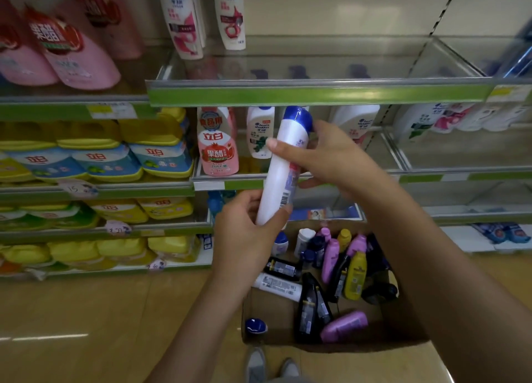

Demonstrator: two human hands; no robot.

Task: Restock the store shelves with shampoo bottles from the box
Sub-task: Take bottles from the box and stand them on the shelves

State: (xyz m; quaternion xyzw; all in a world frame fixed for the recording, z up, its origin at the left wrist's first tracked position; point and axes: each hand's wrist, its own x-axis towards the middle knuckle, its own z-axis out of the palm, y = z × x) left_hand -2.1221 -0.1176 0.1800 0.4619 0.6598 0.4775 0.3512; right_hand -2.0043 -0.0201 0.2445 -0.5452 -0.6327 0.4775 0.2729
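2 hands (pixel 325 158) hold 1 white shampoo bottle (pixel 280 167).

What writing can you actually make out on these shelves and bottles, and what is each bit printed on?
"立白" and "果醋": pink bottle on the middle shelf.
"立白": blue-and-yellow packs at left.
"果醋": big pink bottle at top left.
"head & shoulders": white bottle on the top shelf, just legible.
"15": handwritten price tag.
White bottle held in both hands: print too blurred.
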